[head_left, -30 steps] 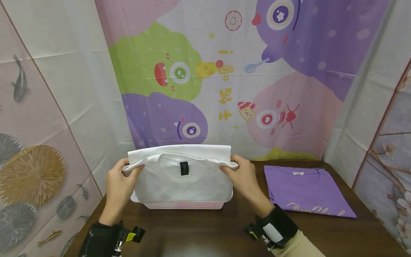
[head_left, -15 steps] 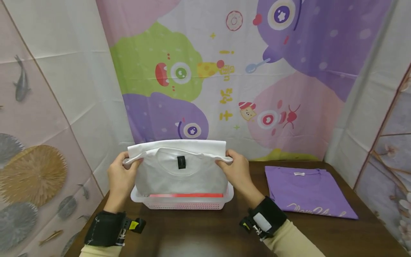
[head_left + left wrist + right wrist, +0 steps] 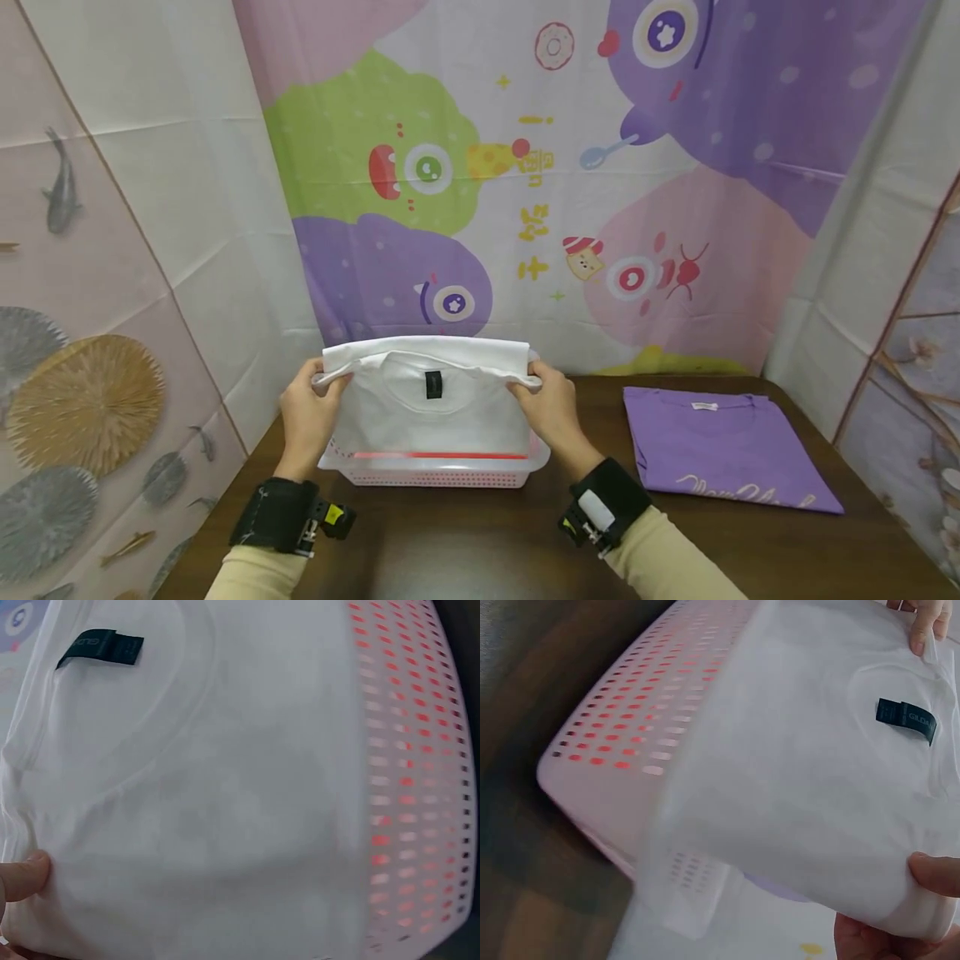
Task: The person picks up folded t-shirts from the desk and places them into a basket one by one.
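1. Centrally, toward the bottom of the head view, a folded white shirt (image 3: 435, 432) hung upright over a pale basket (image 3: 438, 478), its lower edge just behind the front rim; whether it touched anything inside could not be told.
2. The left hand (image 3: 309, 415) pinched the shirt's upper left corner and the right hand (image 3: 552, 410) its upper right, the two well apart.
3. A black label (image 3: 433, 384) showed inside the neckline.
4. Something red (image 3: 465, 456) lay in the basket.
5. At lower right, a folded purple shirt (image 3: 727, 450) rested on the dark table (image 3: 450, 546).
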`<move>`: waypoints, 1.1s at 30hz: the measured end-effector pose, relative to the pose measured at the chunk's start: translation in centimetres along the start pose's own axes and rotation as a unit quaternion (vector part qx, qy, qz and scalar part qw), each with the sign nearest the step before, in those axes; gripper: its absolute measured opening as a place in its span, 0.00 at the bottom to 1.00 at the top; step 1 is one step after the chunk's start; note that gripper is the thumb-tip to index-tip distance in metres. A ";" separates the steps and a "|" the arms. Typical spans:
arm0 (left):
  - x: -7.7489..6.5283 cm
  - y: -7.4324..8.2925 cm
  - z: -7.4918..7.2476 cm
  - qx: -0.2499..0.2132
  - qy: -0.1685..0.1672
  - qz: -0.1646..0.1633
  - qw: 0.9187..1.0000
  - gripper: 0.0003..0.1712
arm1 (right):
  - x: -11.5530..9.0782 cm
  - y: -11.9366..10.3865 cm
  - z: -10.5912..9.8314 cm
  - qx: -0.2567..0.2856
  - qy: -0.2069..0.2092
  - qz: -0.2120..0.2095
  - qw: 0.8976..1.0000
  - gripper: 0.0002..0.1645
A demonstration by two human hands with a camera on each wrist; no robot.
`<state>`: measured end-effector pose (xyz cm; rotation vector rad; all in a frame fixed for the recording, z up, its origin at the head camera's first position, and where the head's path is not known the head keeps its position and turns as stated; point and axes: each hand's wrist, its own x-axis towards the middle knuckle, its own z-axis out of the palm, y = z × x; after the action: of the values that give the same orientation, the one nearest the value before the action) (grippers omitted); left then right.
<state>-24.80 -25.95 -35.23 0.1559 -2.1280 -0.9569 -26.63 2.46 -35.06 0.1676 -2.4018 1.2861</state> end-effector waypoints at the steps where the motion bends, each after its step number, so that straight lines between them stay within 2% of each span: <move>1: -0.1 -0.2 0.2 0.001 -0.005 -0.001 1.000 0.13 | 0.0 0.2 0.2 -0.003 -0.002 0.004 1.000 0.09; 8: -0.4 -1.3 0.8 0.025 -0.037 -0.003 0.999 0.14 | -0.3 1.7 1.4 -0.007 -0.027 0.026 0.999 0.07; 14: -0.5 -1.8 1.1 0.027 -0.060 -0.006 0.998 0.13 | -0.4 2.3 1.9 -0.014 -0.028 0.028 0.999 0.06; 23: -0.9 -2.4 1.6 0.033 -0.102 -0.026 0.994 0.15 | -0.2 2.8 2.5 -0.036 -0.060 0.073 0.995 0.08; 33: -1.8 -3.4 1.7 0.048 -0.115 -0.051 0.991 0.15 | -0.6 3.6 3.5 -0.048 -0.060 0.072 0.994 0.06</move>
<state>-25.39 -26.67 -39.34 0.2130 -2.3995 -0.9703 -28.13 1.56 -39.80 0.0447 -2.6139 1.2503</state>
